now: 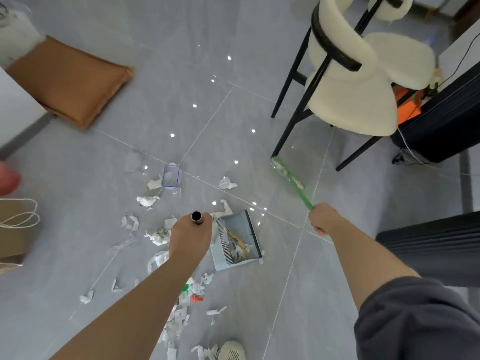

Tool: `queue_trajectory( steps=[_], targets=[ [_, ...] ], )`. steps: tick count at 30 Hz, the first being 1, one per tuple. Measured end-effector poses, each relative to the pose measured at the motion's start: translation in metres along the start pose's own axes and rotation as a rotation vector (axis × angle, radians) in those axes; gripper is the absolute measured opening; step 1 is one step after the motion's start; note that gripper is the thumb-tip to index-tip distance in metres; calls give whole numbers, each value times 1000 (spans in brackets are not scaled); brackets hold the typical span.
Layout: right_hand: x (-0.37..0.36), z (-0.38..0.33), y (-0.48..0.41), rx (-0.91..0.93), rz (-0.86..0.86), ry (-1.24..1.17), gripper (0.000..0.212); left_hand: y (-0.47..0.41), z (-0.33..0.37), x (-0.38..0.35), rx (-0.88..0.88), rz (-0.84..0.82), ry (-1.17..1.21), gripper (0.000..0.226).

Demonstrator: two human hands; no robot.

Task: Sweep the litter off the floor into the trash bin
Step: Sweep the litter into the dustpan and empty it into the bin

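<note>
My left hand grips the top of the dustpan's dark tubular handle. The pale blue dustpan stands on the grey tile floor just right of that hand, with torn paper inside it. My right hand holds the green broom handle; the green broom head rests on the floor near a chair leg, apart from the dustpan. Torn white paper scraps lie scattered left of and below the dustpan. A small clear plastic box and a crumpled scrap lie farther out.
A cream chair with black legs stands at upper right beside a black ribbed object. An orange cushion lies at upper left. A brown paper bag with rope handles sits at the left edge. My shoe shows at the bottom.
</note>
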State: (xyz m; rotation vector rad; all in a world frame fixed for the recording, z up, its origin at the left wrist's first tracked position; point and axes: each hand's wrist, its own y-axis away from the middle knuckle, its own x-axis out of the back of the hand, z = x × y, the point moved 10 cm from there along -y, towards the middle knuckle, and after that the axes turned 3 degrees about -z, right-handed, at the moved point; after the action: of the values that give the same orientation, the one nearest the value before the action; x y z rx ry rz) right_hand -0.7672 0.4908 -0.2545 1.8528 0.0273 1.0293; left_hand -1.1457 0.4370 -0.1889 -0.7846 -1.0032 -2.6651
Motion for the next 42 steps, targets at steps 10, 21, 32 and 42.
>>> queue_trajectory(
  steps=[10, 21, 32, 42],
  targets=[
    [-8, -32, 3, -3, -65, 216, 14, -14, 12, 4, 2, 15, -1, 43],
    [-50, 52, 115, -147, -195, 209, 17, 23, -12, 46, -52, -24, -80, 37],
    [-136, 199, 241, -353, -440, 154, 37, 75, -88, 90, -114, -78, -202, 41],
    [-141, 223, 269, -240, -402, 54, 52, 84, -111, 84, -95, -105, -256, 38]
  ],
)
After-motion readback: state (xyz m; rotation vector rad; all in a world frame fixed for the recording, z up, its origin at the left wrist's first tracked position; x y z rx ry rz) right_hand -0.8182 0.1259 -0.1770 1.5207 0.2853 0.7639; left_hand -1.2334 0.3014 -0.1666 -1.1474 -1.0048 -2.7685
